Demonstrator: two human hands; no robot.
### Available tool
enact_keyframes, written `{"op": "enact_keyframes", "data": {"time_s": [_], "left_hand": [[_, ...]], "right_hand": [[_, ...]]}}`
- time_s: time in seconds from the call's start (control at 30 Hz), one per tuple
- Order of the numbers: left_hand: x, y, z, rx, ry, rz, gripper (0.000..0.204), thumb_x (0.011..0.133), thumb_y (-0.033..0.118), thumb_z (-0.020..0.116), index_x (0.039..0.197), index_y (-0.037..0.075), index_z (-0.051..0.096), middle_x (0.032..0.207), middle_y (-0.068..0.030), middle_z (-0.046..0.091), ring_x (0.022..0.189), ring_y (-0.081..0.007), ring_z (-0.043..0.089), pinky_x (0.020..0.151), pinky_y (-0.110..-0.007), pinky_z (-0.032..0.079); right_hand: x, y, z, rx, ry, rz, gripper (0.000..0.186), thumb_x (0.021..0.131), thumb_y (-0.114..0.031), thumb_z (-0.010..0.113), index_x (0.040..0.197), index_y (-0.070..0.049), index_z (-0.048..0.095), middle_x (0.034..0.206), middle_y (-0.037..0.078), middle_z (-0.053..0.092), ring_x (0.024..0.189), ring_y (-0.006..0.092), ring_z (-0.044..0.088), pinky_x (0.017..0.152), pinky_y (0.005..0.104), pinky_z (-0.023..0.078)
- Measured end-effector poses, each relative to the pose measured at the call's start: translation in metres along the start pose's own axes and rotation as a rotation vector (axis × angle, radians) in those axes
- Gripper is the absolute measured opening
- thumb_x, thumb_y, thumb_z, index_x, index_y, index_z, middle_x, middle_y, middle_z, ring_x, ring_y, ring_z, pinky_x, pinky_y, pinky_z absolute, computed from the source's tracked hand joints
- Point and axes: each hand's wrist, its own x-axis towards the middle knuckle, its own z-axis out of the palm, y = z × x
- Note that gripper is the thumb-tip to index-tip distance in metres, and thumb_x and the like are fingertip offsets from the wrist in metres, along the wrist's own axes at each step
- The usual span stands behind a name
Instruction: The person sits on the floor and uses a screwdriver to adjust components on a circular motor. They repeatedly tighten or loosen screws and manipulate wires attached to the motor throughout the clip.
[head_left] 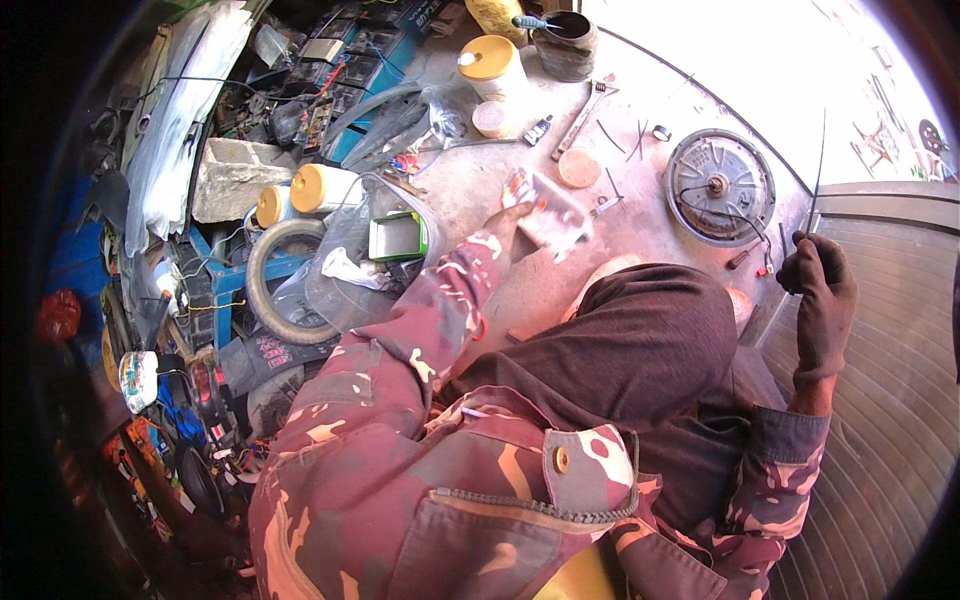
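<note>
My left hand (510, 218) is closed on a blurred pale, clear package (550, 222) with small orange and red bits, held over the floor beyond my bent knee. At the right, my gloved right hand (815, 270) is raised with fingers closed on a long, thin dark rod or strip (819, 165) that points upward. Left of that hand lies a motor wheel hub (700, 200) with a cable, and small tools (738, 259) rest just below the hub. An orange round lid (578, 169) and an adjustable wrench (577, 125) lie past the package.
Yellow-lidded buckets (492, 85), a dark pot (565, 60), a tyre (262, 290), a green box (398, 220), a concrete block (230, 180) and cluttered battery packs (355, 100) line the left and back. A ribbed metal panel (870, 420) runs along the right.
</note>
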Motion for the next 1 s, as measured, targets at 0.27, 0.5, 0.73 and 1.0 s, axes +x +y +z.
{"op": "enact_keyframes", "data": {"time_s": [0.27,0.5,0.73,1.0], "left_hand": [[0.012,-0.011,0.112,-0.145,0.008,0.001,0.016,0.108,0.018,0.06,0.114,0.005,0.054,0.069,-0.0038,0.057,0.053,-0.0165,0.055,0.072,-0.044,0.066],[0.013,-0.023,0.131,-0.189,-0.108,-0.064,0.019,0.106,0.016,0.063,0.115,0.002,0.054,0.078,-0.0076,0.062,0.055,-0.0187,0.059,0.072,-0.042,0.066],[0.004,-0.026,0.136,-0.103,-0.17,-0.043,0.02,0.106,0.017,0.063,0.116,0.002,0.056,0.078,-0.0076,0.064,0.055,-0.0191,0.059,0.068,-0.044,0.065],[-0.004,-0.032,0.149,-0.107,-0.211,-0.088,0.017,0.107,0.019,0.064,0.114,0.004,0.058,0.07,-0.0054,0.06,0.053,-0.0184,0.057,0.073,-0.048,0.066]], "right_hand": [[-0.004,-0.005,0.002,-0.079,-0.169,0.121,0.025,0.101,-0.013,0.07,0.12,0.003,0.071,0.083,0.0,0.065,0.072,0.0074,0.059,0.065,0.0238,0.048],[-0.008,-0.017,0.002,-0.118,-0.272,0.227,0.023,0.1,-0.01,0.067,0.117,0.004,0.072,0.083,0.0,0.065,0.068,0.0066,0.056,0.061,0.0239,0.047],[-0.011,-0.025,0.003,-0.097,-0.334,0.294,0.021,0.099,-0.011,0.067,0.114,0.004,0.072,0.081,0.0,0.065,0.063,0.0073,0.056,0.057,0.0248,0.046],[-0.011,-0.029,0.007,-0.142,-0.344,0.332,0.024,0.097,-0.01,0.067,0.113,0.007,0.072,0.083,0.003,0.066,0.066,0.0077,0.058,0.059,0.0251,0.049]]}}
